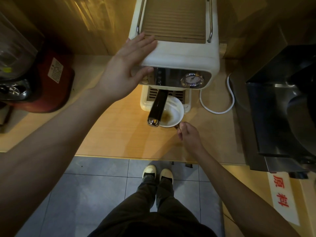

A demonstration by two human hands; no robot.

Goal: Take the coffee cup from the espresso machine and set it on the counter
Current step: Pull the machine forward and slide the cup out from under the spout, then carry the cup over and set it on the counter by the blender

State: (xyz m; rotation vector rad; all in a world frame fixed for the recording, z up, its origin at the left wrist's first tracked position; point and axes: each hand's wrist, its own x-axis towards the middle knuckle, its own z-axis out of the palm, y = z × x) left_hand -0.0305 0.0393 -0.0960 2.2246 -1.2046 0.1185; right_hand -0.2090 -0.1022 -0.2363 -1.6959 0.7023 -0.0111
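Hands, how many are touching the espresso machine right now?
1. The left hand rests on the espresso machine's top front corner. The right hand holds the cup by its handle at the drip tray, not the machine itself.

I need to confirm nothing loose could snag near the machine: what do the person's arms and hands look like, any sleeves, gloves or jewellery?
Both forearms are bare up to the frame edge, with no sleeve visible. The left hand and the right hand wear no gloves, and no ring, watch or bracelet shows on either hand or wrist. No cables or markings are visible on the arms.
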